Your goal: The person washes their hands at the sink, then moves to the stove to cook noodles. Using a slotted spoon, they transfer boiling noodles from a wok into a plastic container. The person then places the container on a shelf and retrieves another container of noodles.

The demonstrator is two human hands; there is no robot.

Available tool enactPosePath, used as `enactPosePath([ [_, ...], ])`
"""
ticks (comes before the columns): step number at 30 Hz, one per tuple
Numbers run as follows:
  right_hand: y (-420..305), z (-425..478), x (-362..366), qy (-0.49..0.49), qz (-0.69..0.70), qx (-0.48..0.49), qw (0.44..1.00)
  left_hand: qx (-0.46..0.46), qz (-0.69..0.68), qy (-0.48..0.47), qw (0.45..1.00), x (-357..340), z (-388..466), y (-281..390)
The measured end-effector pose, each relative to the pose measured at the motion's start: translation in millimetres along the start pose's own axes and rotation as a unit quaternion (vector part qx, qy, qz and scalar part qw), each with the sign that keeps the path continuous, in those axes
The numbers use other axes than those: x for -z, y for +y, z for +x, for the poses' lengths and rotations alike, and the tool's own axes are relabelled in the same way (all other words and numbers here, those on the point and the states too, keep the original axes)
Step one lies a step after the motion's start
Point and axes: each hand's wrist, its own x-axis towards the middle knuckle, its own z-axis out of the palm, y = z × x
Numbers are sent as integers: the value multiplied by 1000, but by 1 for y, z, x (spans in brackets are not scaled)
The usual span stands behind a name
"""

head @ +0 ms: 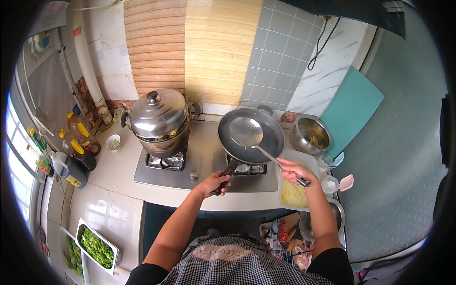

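Observation:
My left hand (pixel 215 184) grips the black handle (pixel 230 169) of a dark frying pan (pixel 270 142), which sits over the right burner (pixel 251 169) of a steel gas hob. In my right hand (pixel 296 171) is the handle of a perforated metal skimmer (pixel 246 131). Its round bowl lies over the inside of the pan. No food can be made out in the pan. Just below my right hand, partly covered by it, a translucent plastic tub (pixel 285 199) holds pale yellow shreds (pixel 294 195), possibly potato.
A lidded steel steamer pot (pixel 159 117) stands on the left burner. Sauce bottles (pixel 80 155) and a small white bowl (pixel 113 143) are further left. Chopped greens (pixel 96 245) fill a container at lower left. A steel pot (pixel 302 142), a teal board (pixel 351 110) and seasoning boxes (pixel 329 185) line the right.

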Motion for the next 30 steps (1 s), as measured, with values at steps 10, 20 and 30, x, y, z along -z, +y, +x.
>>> enactPosePath([
  [10, 0, -14, -41, 167, -70, 130, 975, 3, 3, 6, 1000, -2, -3, 2],
  [20, 47, -35, -11, 156, 64, 85, 982, 4, -1, 0, 1000, -1, 0, 0],
  [30, 109, -97, -31, 488, -213, 337, 776, -1, -6, -11, 1000, -2, -2, 2],
])
